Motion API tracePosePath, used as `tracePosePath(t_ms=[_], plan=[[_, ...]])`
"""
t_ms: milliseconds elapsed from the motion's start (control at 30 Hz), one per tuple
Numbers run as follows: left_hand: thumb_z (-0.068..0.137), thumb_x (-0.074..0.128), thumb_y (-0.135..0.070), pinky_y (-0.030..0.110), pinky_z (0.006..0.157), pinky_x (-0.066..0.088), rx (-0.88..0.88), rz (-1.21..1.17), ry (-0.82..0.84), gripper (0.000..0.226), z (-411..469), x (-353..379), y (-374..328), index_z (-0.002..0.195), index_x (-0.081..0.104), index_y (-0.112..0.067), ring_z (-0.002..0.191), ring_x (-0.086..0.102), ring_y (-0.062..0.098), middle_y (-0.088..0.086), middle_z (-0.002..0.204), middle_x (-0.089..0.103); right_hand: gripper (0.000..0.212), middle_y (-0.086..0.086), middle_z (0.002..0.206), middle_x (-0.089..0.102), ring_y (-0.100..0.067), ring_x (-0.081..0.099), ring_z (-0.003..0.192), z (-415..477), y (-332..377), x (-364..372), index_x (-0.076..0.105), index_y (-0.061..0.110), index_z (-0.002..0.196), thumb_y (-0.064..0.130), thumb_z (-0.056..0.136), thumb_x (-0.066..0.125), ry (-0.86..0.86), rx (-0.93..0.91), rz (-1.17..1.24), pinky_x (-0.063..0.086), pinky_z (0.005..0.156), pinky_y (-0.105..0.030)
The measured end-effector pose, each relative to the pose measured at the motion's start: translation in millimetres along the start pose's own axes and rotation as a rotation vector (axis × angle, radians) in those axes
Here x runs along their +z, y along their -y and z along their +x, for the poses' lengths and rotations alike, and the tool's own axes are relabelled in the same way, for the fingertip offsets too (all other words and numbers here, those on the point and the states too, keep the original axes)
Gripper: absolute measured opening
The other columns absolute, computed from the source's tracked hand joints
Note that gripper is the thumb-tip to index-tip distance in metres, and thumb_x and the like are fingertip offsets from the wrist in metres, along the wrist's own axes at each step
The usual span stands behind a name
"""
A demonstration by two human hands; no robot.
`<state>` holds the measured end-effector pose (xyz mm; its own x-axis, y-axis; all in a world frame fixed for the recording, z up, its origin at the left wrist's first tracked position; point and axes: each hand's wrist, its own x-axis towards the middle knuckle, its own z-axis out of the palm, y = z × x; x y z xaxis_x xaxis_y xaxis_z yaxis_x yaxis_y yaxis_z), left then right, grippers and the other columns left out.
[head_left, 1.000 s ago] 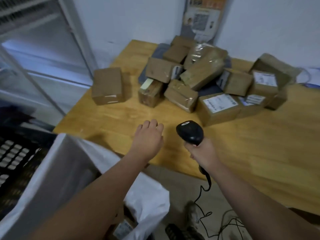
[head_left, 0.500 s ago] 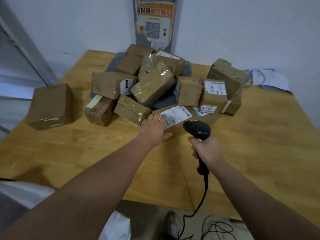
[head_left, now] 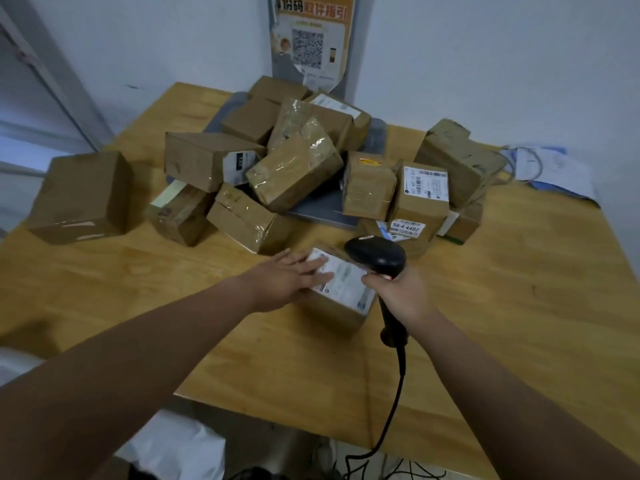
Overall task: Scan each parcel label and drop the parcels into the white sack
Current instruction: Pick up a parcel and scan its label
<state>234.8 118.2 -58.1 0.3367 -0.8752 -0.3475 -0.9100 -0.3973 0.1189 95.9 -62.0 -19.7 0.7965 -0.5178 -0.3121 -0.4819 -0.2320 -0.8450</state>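
On the surface, just in front of the pile: parcel, label facing up. Left hand flat on label, fingers straight, gripping nothing. Right hand clenched round scanner, head over parcel's far edge. Probably light, stiff cardboard; label face likely slick. Grasp across opposite side walls, keeping label uncovered. Sack low at left.

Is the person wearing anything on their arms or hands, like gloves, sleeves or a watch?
Nothing that shows. The left arm and right arm are bare all the way to the picture's edge, with no sleeve in view. The left hand and right hand have no gloves, and no watch, band or ring is visible on the wrists or the fingers that show.
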Motion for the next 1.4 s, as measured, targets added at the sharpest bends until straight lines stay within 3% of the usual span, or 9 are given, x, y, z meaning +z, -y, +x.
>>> tracePosePath(t_ms=[100,200,267,367,433,567,767,967,1400], plan=[[0.104,0.037,-0.02,0.038,0.119,0.006,-0.025,-0.072,-0.036,0.057,-13.0,8.3,-5.0,0.149,0.015,-0.047,0.148,-0.005,0.025,-0.003,0.162,-0.005,0.011,0.012,0.056,0.061,-0.003,0.059,0.057,0.6,1.7,5.4,0.064,0.016,0.077,0.008,0.084,0.067,0.146,0.032,0.003,0.039,0.047,-0.013],[0.098,0.044,-0.01,0.033,0.112,0.025,-0.258,-0.463,-0.307,0.058,-19.0,17.7,-20.3,0.149,0.03,-0.033,0.143,0.021,0.026,0.004,0.158,0.02,0.004,0.001,0.069,0.064,-0.01,0.06,0.066,-2.8,-5.1,10.7,0.068,0.009,0.081,0.012,0.082,0.068,0.208,0.091,-0.111,0.04,0.05,-0.015],[0.095,0.056,-0.024,0.029,0.106,0.031,-0.452,-0.821,-0.459,0.06,-18.9,25.4,-28.6,0.149,0.031,-0.021,0.136,0.036,0.022,0.004,0.148,0.032,0.01,-0.005,0.075,0.066,-0.011,0.06,0.066,-4.5,-13.0,12.9,0.069,0.004,0.083,0.013,0.082,0.068,0.185,0.101,-0.14,0.04,0.051,-0.018],[0.069,0.076,-0.058,0.04,0.109,0.038,-0.549,-1.09,-0.334,0.107,-12.8,35.5,-32.6,0.151,0.019,-0.019,0.134,0.037,0.021,0.003,0.147,0.032,0.003,-0.001,0.081,0.066,-0.012,0.063,0.076,-9.8,-16.6,12.2,0.066,0.014,0.081,0.012,0.081,0.069,0.11,0.025,-0.126,0.046,0.059,-0.02],[0.062,0.082,-0.057,0.039,0.108,0.039,-0.553,-1.131,-0.308,0.116,-7.9,35.2,-30.1,0.152,0.018,-0.021,0.134,0.039,0.022,0.006,0.147,0.036,0.006,0.0,0.084,0.067,-0.012,0.064,0.078,-12.1,-16.6,9.7,0.067,0.017,0.084,0.013,0.08,0.069,0.073,-0.017,-0.158,0.048,0.06,-0.018],[0.075,0.081,-0.033,0.027,0.101,0.039,-0.504,-1.162,-0.347,0.106,-0.4,27.6,-26.9,0.153,0.013,-0.012,0.131,0.043,0.018,0.005,0.147,0.042,0.013,0.002,0.059,0.061,-0.004,0.053,0.048,-20.1,-12.9,7.0,0.064,0.008,0.07,0.012,0.082,0.067,0.051,-0.024,-0.191,0.036,0.044,-0.017],[0.077,0.08,-0.031,0.036,0.103,0.043,-0.573,-1.208,-0.414,0.103,-1.2,30.7,-32.0,0.153,0.013,-0.012,0.129,0.048,0.024,0.005,0.15,0.04,0.008,-0.002,0.054,0.062,-0.014,0.06,0.047,-30.0,-6.2,20.2,0.065,0.005,0.077,0.012,0.08,0.067,0.05,-0.01,-0.125,0.051,0.054,-0.033],[0.082,0.075,-0.027,0.028,0.094,0.041,-0.573,-1.219,-0.404,0.097,-2.1,28.5,-35.3,0.154,0.011,-0.015,0.13,0.047,0.023,0.004,0.15,0.04,0.008,-0.004,0.055,0.057,-0.018,0.057,0.049,-35.9,1.1,25.1,0.064,0.006,0.081,0.014,0.081,0.066,0.041,0.055,-0.104,0.05,0.053,-0.031],[0.082,0.075,-0.028,0.031,0.099,0.04,-0.583,-1.247,-0.377,0.098,-3.7,25.9,-36.4,0.154,0.009,-0.015,0.132,0.045,0.022,0.005,0.15,0.04,0.007,-0.002,0.054,0.058,-0.015,0.056,0.045,-37.4,11.9,25.5,0.063,0.01,0.079,0.014,0.084,0.064,0.046,0.065,-0.099,0.05,0.048,-0.027]])
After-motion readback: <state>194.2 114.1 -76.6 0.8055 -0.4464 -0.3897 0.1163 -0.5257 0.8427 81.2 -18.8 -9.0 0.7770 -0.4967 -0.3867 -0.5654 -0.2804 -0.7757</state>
